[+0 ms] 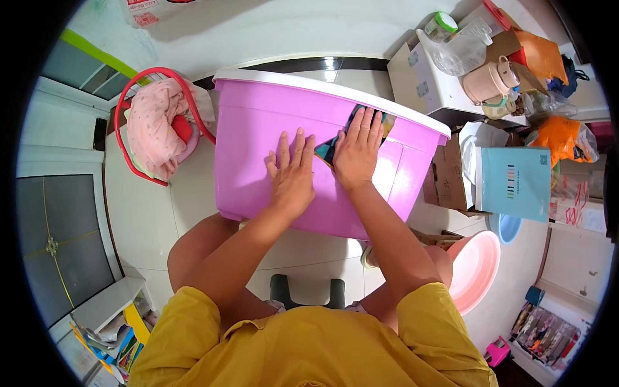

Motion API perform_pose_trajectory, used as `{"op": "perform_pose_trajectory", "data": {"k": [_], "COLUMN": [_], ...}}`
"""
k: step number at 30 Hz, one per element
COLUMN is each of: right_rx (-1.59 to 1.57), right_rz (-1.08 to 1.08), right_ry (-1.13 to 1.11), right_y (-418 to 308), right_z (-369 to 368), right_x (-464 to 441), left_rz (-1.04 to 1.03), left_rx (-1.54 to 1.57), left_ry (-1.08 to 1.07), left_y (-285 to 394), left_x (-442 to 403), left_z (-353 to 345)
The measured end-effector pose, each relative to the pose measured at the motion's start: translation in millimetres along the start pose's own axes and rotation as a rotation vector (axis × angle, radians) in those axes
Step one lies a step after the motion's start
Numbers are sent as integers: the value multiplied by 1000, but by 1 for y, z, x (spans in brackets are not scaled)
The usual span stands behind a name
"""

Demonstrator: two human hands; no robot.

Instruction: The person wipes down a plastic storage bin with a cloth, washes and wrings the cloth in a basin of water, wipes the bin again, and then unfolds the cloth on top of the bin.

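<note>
A large purple plastic storage bin with a white lid or rim stands in front of me between my knees. My left hand lies flat against its side wall, fingers spread, with nothing in it. To the right, my right hand presses with stretched fingers on a dark multicoloured patterned piece against the same wall. Most of that piece is under the hand; I cannot tell whether it is a cloth or a sticker.
A red-rimmed basket chair with pink bedding is at left. Right of the bin are a cardboard box, a light-blue box and a pink basin. A beige jug stands on a white cabinet.
</note>
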State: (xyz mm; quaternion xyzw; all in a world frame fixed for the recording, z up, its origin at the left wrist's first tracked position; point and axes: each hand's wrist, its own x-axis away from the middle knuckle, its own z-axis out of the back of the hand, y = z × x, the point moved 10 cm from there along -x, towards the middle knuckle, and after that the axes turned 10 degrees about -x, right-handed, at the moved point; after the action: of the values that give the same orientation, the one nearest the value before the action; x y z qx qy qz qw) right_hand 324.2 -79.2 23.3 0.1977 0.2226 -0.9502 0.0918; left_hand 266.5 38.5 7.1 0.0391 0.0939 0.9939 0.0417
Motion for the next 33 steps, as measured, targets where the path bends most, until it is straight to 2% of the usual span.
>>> {"op": "perform_pose_trajectory", "data": {"k": [17,33], "right_rx": [-18,-44], "right_rz": [27,122], "right_ry": [58,-27], "right_y": [-12,-40], "right_z": [-5,-22], "right_x": [4,0], "left_rz": [-34,-69], "left_rx": [83,114], "left_ry": [18,-13], "left_y": [-2,-13], "left_x": [3,4], "left_z": [1,-7]}}
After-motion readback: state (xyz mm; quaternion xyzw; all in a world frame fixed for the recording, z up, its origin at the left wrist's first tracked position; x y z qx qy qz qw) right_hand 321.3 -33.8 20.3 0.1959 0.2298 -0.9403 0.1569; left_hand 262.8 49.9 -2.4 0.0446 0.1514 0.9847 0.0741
